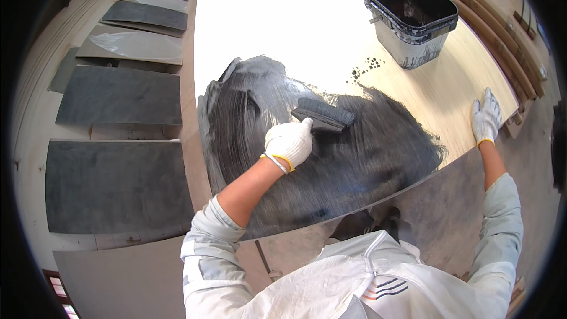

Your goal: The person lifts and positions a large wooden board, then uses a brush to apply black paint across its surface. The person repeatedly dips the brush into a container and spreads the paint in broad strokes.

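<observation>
Several dark grey, flat rectangular panels (121,180) lie in a column at the far left, the farther ones smaller in view; just right of them begins a broad, pale wood-grained board (466,80), its near left part covered by a streaky coat of wet-looking black paint (366,162). Over that coat is the left hand (288,145) in a white knitted glove with a yellow-edged cuff, its fingers curled closed on the handle of a wide black brush (323,115), one digit reaching forward along it; the fingers' undersides are hidden. The brush head lies on the coated area, near the middle of the board. Beyond it, black droplets (366,70) dot bare wood, near a square, paint-stained whitish bucket (407,53) with a black rim, standing on the board. Farther right, the right hand (486,119), gloved alike and holding nothing, rests on the board's edge, fingers extended and slightly spread, thumb apart; beyond stand stacked brown boards (502,32)
</observation>
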